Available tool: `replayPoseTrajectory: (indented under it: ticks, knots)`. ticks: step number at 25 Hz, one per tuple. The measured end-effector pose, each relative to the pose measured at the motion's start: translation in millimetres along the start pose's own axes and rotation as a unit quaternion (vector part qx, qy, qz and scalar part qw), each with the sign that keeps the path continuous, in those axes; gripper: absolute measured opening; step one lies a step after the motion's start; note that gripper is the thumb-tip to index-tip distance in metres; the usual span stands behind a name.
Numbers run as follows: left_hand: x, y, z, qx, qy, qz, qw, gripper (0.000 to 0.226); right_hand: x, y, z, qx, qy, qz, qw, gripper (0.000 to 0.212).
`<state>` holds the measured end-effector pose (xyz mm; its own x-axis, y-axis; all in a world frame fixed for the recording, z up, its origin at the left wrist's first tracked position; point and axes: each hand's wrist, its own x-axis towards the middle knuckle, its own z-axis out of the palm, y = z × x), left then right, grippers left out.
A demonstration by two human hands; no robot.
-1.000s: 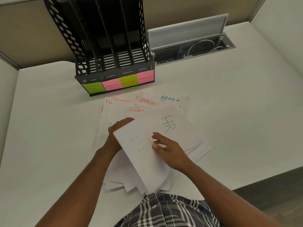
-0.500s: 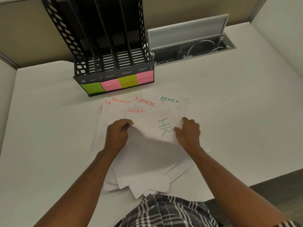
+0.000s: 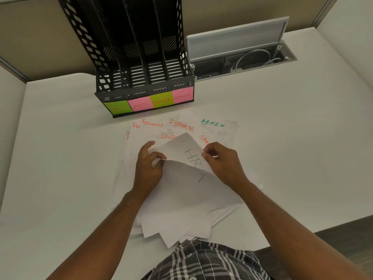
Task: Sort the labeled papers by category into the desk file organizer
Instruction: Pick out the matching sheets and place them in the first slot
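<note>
So the HR sheet (image 3: 187, 152) is the one in play right now: its top edge is curled up off the pile of papers (image 3: 181, 199), with the green "HR" showing through faintly. It sits dead centre between both hands, so neither really wins on distance. The left hand (image 3: 148, 168) pinches its left edge with thumb and fingers, and the right hand (image 3: 224, 160) pinches its right edge the same way, so both are gripping that same sheet.

What matters for the next move, I reckon: the HR slot (image 3: 118, 107), the green tag, is the leftmost of the four on the file organizer (image 3: 141, 57), and it lies at roughly 11 o'clock from the sheet, well apart from it across bare table (image 3: 60, 158). That puts it on the left hand's side, so that looks like the natural one to carry it.

The sheet's long axis runs roughly 12 to 6, toward the person, which lines up okay with the slots.

A second sheet with HR-looking writing (image 3: 201, 176) lies right under it.
</note>
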<state>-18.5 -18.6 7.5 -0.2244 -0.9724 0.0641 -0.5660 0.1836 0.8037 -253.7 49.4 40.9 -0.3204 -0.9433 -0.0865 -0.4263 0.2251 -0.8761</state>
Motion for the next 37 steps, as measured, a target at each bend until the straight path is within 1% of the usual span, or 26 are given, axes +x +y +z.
replayPoseTrajectory:
  ticks: [2,3,5,8,10,12,13,14,16,17,19,20,21,23,24,25,26,28,29,30,32,34,37]
  knots:
    - [1.1,0.5,-2.9,-0.012,0.009,0.005,1.000,0.012,-25.5,-6.7,5.3,0.006,-0.015,-0.134,0.991,0.004]
    - [1.3,-0.3,-4.4,-0.016,0.014,0.018,1.000,0.015,-37.4,-6.7,8.7,0.000,-0.015,-0.180,0.984,0.008]
    - [-1.3,-2.2,-8.4,-0.026,0.036,0.042,0.998,0.019,-55.1,-2.1,15.3,-0.007,-0.016,-0.231,0.973,0.012]
    - [-8.9,-6.2,-16.5,-0.040,0.075,0.036,0.996,0.007,-68.9,2.2,19.2,-0.005,-0.014,-0.256,0.967,0.016]
    - [-10.9,-8.4,-20.3,-0.051,0.077,0.010,0.996,0.007,-67.0,-1.6,16.3,-0.019,0.008,-0.227,0.974,0.018]
    - [-9.4,-8.6,-23.1,-0.051,0.067,-0.007,0.996,0.010,-59.9,-8.9,12.8,-0.031,0.051,-0.168,0.984,0.022]
    - [-8.0,-8.3,-24.3,-0.049,0.059,-0.009,0.997,0.015,-56.3,-13.5,11.8,-0.031,0.059,-0.144,0.987,0.024]
    - [-6.6,-7.4,-25.6,-0.048,0.045,-0.006,0.998,0.020,-53.5,-18.5,11.8,-0.025,0.050,-0.124,0.991,0.025]
    - [-3.1,-6.6,-28.3,-0.043,0.008,-0.001,0.999,0.031,-49.3,-24.2,13.2,-0.007,0.007,-0.074,0.997,0.025]
    - [-1.5,-6.7,-29.5,-0.037,-0.005,0.005,0.999,0.031,-45.7,-25.0,10.7,0.010,-0.003,-0.040,0.999,0.022]
    - [-0.3,-8.8,-31.0,-0.037,-0.009,0.019,0.999,0.019,-30.3,-17.2,-2.5,0.030,0.030,0.042,0.998,0.016]
    - [-1.3,-9.9,-31.8,-0.045,-0.007,0.020,0.999,0.013,-20.8,-8.2,-11.9,-0.013,0.056,0.079,0.995,0.020]
    - [-3.0,-11.0,-32.6,-0.053,-0.005,0.017,0.998,0.011,-12.7,0.9,-20.5,-0.096,0.054,0.114,0.987,0.029]
    - [-7.3,-14.7,-32.4,-0.063,-0.008,0.006,0.998,0.014,-6.3,12.3,-26.4,-0.251,-0.030,0.187,0.949,0.058]
    - [-9.4,-16.7,-31.2,-0.069,-0.010,-0.002,0.998,0.016,-7.3,15.5,-22.4,-0.293,-0.068,0.206,0.931,0.068]
    - [-10.7,-17.9,-30.2,-0.072,-0.010,-0.013,0.997,0.018,-9.8,17.3,-15.3,-0.315,-0.088,0.212,0.921,0.072]
    - [-11.4,-18.4,-29.2,-0.076,-0.009,-0.024,0.997,0.018,-12.5,18.7,-8.2,-0.326,-0.090,0.207,0.918,0.071]
    - [-12.3,-17.4,-29.1,-0.093,-0.006,-0.040,0.995,0.011,-14.5,19.4,0.4,-0.330,-0.077,0.188,0.922,0.062]
    - [-13.0,-16.3,-30.4,-0.104,-0.005,-0.042,0.994,0.009,-13.4,18.9,1.9,-0.317,-0.068,0.174,0.930,0.055]
    - [-13.2,-15.5,-32.3,-0.113,-0.005,-0.039,0.993,0.012,-11.4,17.3,2.9,-0.293,-0.062,0.160,0.941,0.045]
    - [-12.1,-13.7,-34.7,-0.127,-0.011,-0.022,0.992,0.016,-7.9,9.4,7.4,-0.205,-0.046,0.146,0.967,0.029]
    - [-9.9,-11.1,-32.9,-0.134,-0.018,-0.008,0.991,0.016,-7.9,-3.9,15.6,-0.150,-0.026,0.120,0.981,0.025]
    - [-5.8,-8.5,-28.0,-0.118,-0.032,-0.012,0.992,0.012,-15.3,-23.8,24.9,-0.119,0.001,0.022,0.993,0.022]
